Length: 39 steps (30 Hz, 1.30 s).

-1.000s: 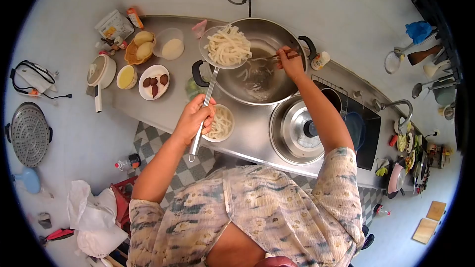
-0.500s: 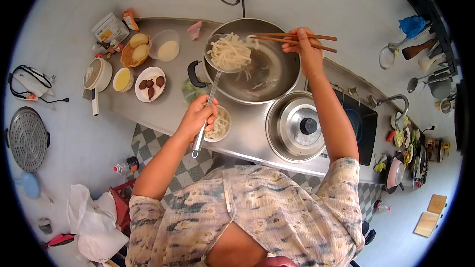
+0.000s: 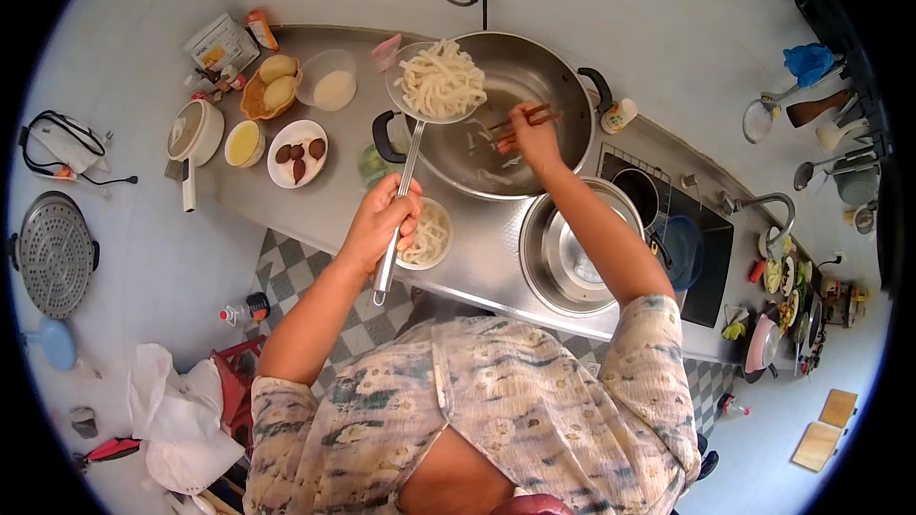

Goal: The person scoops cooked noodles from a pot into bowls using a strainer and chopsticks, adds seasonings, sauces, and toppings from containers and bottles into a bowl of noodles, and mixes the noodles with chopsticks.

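Note:
My left hand (image 3: 385, 222) is closed round the metal handle of a strainer (image 3: 411, 176). Thick white noodles (image 3: 442, 79) fill the strainer, which is over the left side of a large two-handled pan (image 3: 572, 148). Over the pan's right half, my right hand (image 3: 532, 138) grips wooden chopsticks (image 3: 539, 115); their tips are hard to make out. A few noodle pieces lie in the liquid in the pan. Below the strainer's handle stands a bowl (image 3: 445, 253) with more noodles, partly behind my left hand.
Right of the pan are a lidded steel pot (image 3: 563, 257), a white jar (image 3: 618, 115) and a sink (image 3: 711, 272). To the left stand a plate with brown pieces (image 3: 296, 176), a yellow-filled bowl (image 3: 245, 145), a basket (image 3: 253, 100) and a small white pot (image 3: 198, 136).
My right hand with the chopsticks has moved down and left, from the pan's right rim to over its inside. The noodle-filled strainer stays in my left hand, raised slightly.

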Each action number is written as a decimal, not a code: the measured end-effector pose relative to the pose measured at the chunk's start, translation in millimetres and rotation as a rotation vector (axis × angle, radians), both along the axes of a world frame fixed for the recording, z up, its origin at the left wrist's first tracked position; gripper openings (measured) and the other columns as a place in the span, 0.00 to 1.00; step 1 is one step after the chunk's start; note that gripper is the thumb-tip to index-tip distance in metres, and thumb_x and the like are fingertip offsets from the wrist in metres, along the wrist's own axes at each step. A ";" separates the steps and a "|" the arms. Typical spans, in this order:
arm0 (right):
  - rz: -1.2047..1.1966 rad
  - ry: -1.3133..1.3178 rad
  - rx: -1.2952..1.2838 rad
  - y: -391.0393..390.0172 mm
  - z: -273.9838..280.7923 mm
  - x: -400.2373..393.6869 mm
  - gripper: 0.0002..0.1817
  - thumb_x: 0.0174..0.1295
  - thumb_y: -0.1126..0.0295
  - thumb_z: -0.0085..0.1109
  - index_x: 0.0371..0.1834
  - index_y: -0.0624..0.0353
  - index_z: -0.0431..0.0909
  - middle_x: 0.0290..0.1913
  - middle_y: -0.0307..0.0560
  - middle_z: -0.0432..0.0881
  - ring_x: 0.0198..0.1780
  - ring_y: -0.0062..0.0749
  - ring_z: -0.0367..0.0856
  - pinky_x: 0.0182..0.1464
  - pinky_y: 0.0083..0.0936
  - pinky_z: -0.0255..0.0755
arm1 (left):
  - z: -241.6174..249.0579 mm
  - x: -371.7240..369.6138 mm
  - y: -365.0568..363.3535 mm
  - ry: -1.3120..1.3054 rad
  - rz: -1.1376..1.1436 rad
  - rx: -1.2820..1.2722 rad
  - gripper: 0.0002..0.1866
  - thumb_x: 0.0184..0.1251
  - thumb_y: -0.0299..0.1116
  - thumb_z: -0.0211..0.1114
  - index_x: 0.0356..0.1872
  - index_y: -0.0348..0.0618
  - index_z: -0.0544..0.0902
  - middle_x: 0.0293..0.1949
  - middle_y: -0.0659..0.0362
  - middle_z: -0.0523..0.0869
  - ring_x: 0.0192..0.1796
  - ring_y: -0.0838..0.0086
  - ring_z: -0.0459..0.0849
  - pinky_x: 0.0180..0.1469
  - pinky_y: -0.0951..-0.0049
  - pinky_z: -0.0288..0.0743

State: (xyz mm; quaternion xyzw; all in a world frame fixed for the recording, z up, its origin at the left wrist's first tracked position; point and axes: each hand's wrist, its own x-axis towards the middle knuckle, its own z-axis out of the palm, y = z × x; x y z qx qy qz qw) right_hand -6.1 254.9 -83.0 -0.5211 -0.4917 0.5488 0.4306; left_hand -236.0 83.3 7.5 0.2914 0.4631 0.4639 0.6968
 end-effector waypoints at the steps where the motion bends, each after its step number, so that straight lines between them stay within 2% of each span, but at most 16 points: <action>1: 0.032 -0.069 0.025 -2.6 -5.3 -5.4 0.11 0.69 0.65 0.49 0.41 0.63 0.72 0.26 0.49 0.79 0.21 0.32 0.82 0.22 0.26 0.76 | -0.4 -0.4 0.3 0.001 -0.001 0.001 0.08 0.63 0.23 0.53 0.43 0.38 0.69 0.24 0.62 0.70 0.19 0.84 0.66 0.16 0.83 0.62; 3: 0.064 -0.171 0.098 -7.1 -11.1 -10.3 0.13 0.72 0.64 0.46 0.39 0.65 0.71 0.26 0.48 0.77 0.20 0.32 0.80 0.23 0.25 0.78 | -1.7 -1.8 1.1 0.003 -0.001 0.005 0.09 0.63 0.23 0.53 0.43 0.38 0.68 0.24 0.62 0.70 0.19 0.84 0.66 0.16 0.83 0.62; 6: 0.064 -0.456 0.304 2.3 -17.9 5.7 0.15 0.72 0.62 0.45 0.37 0.65 0.72 0.26 0.48 0.78 0.20 0.31 0.80 0.23 0.24 0.78 | -3.1 -2.6 -0.2 0.012 -0.002 0.008 0.09 0.63 0.23 0.53 0.44 0.38 0.68 0.24 0.62 0.70 0.19 0.84 0.67 0.16 0.82 0.63; 9: -0.044 -0.192 0.220 6.0 -5.5 30.3 0.17 0.72 0.61 0.46 0.35 0.65 0.73 0.27 0.48 0.79 0.21 0.32 0.81 0.25 0.24 0.79 | -3.4 -2.9 -1.1 0.028 -0.004 -0.009 0.09 0.62 0.23 0.53 0.44 0.37 0.68 0.24 0.62 0.70 0.19 0.84 0.66 0.16 0.82 0.62; 12: -0.055 0.017 0.225 4.8 38.2 53.1 0.15 0.71 0.62 0.48 0.37 0.66 0.74 0.28 0.50 0.81 0.24 0.31 0.82 0.27 0.23 0.79 | -5.2 -2.4 -1.9 0.026 -0.006 -0.014 0.09 0.62 0.23 0.52 0.43 0.37 0.68 0.24 0.62 0.70 0.19 0.84 0.66 0.16 0.82 0.62; 15: -0.148 0.093 0.321 -4.9 86.2 54.0 0.16 0.72 0.63 0.46 0.37 0.67 0.73 0.29 0.50 0.81 0.26 0.32 0.83 0.29 0.24 0.81 | -9.2 -0.3 -0.8 0.047 -0.033 -0.014 0.09 0.62 0.22 0.52 0.43 0.37 0.68 0.23 0.62 0.70 0.20 0.84 0.66 0.16 0.82 0.62; 17: -0.104 0.156 0.359 -13.3 110.5 45.2 0.16 0.72 0.62 0.46 0.37 0.67 0.73 0.30 0.50 0.80 0.26 0.32 0.83 0.30 0.24 0.81 | -14.1 2.3 0.2 0.035 -0.059 -0.018 0.09 0.63 0.23 0.53 0.44 0.38 0.69 0.24 0.63 0.70 0.19 0.85 0.66 0.15 0.83 0.61; 19: -0.030 0.193 0.363 -18.8 122.1 31.6 0.16 0.72 0.61 0.46 0.37 0.66 0.74 0.32 0.48 0.80 0.26 0.31 0.82 0.29 0.23 0.80 | -16.5 5.0 0.7 0.004 -0.078 -0.029 0.08 0.64 0.24 0.53 0.44 0.38 0.69 0.24 0.63 0.70 0.19 0.86 0.66 0.15 0.84 0.60; 22: -0.047 0.111 0.369 -20.6 129.6 39.1 0.19 0.72 0.56 0.46 0.39 0.63 0.75 0.32 0.48 0.79 0.26 0.29 0.81 0.28 0.21 0.77 | -16.8 5.9 0.3 -0.045 -0.087 -0.051 0.08 0.63 0.23 0.53 0.43 0.38 0.69 0.24 0.63 0.70 0.19 0.85 0.66 0.15 0.83 0.60; 23: -0.128 0.093 0.383 -20.2 132.0 46.8 0.15 0.72 0.61 0.46 0.38 0.63 0.76 0.27 0.45 0.79 0.23 0.26 0.79 0.26 0.20 0.73 | -15.2 6.7 -0.3 -0.045 -0.086 -0.056 0.09 0.62 0.23 0.52 0.43 0.37 0.69 0.23 0.63 0.70 0.19 0.85 0.66 0.15 0.83 0.60; 25: -0.044 -0.193 0.322 -12.0 114.6 66.1 0.15 0.71 0.62 0.46 0.37 0.63 0.76 0.26 0.44 0.78 0.23 0.24 0.79 0.25 0.22 0.71 | -13.9 8.3 -2.2 -0.044 -0.075 -0.061 0.09 0.61 0.22 0.52 0.43 0.36 0.69 0.23 0.63 0.69 0.19 0.84 0.66 0.16 0.83 0.61; 27: 0.009 -0.423 0.258 -1.9 70.6 73.0 0.14 0.70 0.62 0.48 0.35 0.63 0.76 0.23 0.42 0.78 0.22 0.22 0.78 0.25 0.25 0.70 | -12.8 8.7 -2.5 -0.039 -0.057 -0.054 0.09 0.61 0.22 0.52 0.43 0.37 0.69 0.23 0.63 0.69 0.19 0.84 0.66 0.15 0.83 0.61; 30: 0.146 -0.446 0.131 -0.6 27.3 70.9 0.14 0.69 0.63 0.49 0.36 0.63 0.76 0.24 0.42 0.79 0.21 0.24 0.79 0.24 0.24 0.72 | -10.6 8.6 -1.4 -0.014 -0.052 -0.041 0.09 0.61 0.22 0.52 0.43 0.37 0.69 0.23 0.63 0.70 0.19 0.85 0.66 0.15 0.83 0.60; 32: 0.097 -0.334 0.131 6.4 8.1 74.2 0.14 0.69 0.63 0.50 0.36 0.64 0.75 0.24 0.43 0.79 0.21 0.26 0.79 0.24 0.23 0.73 | -8.6 8.5 -1.9 -0.004 -0.050 -0.045 0.09 0.61 0.23 0.53 0.43 0.37 0.69 0.23 0.63 0.70 0.19 0.85 0.66 0.15 0.83 0.60; 35: 0.005 -0.128 0.169 12.3 16.5 80.2 0.14 0.70 0.63 0.50 0.36 0.65 0.75 0.26 0.45 0.79 0.21 0.28 0.80 0.24 0.22 0.76 | -9.5 6.4 -2.7 0.001 -0.054 -0.048 0.09 0.62 0.23 0.53 0.43 0.37 0.69 0.23 0.63 0.70 0.19 0.85 0.66 0.15 0.83 0.60; 39: -0.071 0.077 0.298 5.2 81.8 77.0 0.16 0.71 0.61 0.48 0.37 0.65 0.74 0.29 0.47 0.80 0.24 0.30 0.81 0.25 0.22 0.78 | -16.9 8.0 -3.1 0.004 -0.045 -0.052 0.09 0.63 0.23 0.53 0.44 0.38 0.69 0.23 0.64 0.70 0.18 0.86 0.65 0.14 0.84 0.59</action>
